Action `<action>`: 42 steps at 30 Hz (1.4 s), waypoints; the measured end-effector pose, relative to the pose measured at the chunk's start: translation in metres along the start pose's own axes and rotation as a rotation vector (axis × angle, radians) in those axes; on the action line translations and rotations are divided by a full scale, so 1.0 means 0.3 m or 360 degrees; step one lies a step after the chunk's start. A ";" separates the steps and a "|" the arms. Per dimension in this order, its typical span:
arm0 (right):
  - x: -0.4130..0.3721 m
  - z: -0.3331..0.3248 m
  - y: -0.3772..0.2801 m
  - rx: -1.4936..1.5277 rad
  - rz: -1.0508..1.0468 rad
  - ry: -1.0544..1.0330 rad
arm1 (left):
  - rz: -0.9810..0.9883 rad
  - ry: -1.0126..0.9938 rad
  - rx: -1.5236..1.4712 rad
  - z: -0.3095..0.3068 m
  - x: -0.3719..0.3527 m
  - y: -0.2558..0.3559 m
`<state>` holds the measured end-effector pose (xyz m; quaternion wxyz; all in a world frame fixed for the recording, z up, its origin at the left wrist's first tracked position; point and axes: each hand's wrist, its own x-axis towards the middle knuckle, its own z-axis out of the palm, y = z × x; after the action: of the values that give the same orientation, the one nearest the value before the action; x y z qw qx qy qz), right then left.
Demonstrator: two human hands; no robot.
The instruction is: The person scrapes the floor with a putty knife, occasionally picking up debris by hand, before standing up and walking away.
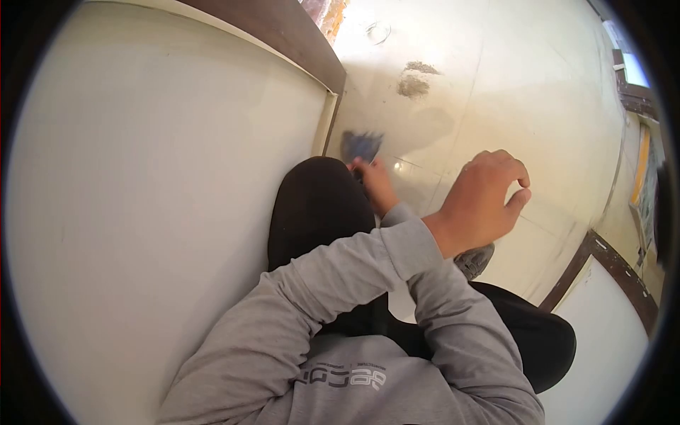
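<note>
My arms cross in front of me, the left forearm lying over the right. My right hand (377, 185) reaches low beside my left knee, its fingers closed around a dark blue hand brush (363, 146) with ragged bristles, slightly blurred. The brush is at the tiled floor (496, 92), near the foot of the white panel at left. Over the floor to the right hovers my left hand (485, 195), fingers bent and thumb apart from the index finger, holding nothing. Ahead of the brush lies a small patch of dark dirt (414, 81).
A large white panel (163, 177) with a dark brown frame (283, 32) stands close on my left. Another brown-framed white panel (602, 319) is at lower right. A round white item (378, 32) lies at the far end. My shoe (474, 262) shows below my left hand.
</note>
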<state>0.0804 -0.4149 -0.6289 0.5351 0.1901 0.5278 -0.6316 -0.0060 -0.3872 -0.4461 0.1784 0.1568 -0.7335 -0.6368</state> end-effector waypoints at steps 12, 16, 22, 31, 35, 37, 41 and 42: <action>0.188 0.010 -0.112 0.0310 -0.0034 0.0136 | -0.0073 -0.0048 -0.0043 -0.014 -0.009 0.017; 0.123 -0.062 0.153 -0.0709 -0.0483 0.0042 | -0.0063 -0.0042 -0.0054 -0.014 0.001 0.023; 0.212 -0.002 -0.024 -0.0370 -0.0099 0.0016 | -0.0110 -0.0039 -0.0027 -0.027 0.001 0.004; 0.169 0.055 0.107 -0.0798 -0.0238 0.0150 | -0.0113 -0.0045 -0.0093 -0.009 0.017 0.009; 0.222 -0.028 0.015 -0.0718 -0.0096 -0.0121 | -0.0153 -0.0038 -0.0143 -0.027 0.013 0.006; 0.243 -0.060 -0.065 -0.0577 -0.0158 0.0050 | -0.0115 -0.0071 -0.0141 -0.031 0.022 -0.004; 0.258 -0.105 -0.193 -0.0024 -0.0296 0.0203 | -0.0089 -0.0059 -0.0085 -0.022 0.023 -0.021; 0.240 -0.104 -0.183 -0.0239 -0.0243 0.0107 | -0.0061 -0.0040 -0.0073 -0.016 0.024 -0.026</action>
<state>-0.0034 -0.4290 -0.6729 0.4801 0.1299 0.6042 -0.6225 -0.0100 -0.3958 -0.4527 0.1605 0.1586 -0.7179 -0.6586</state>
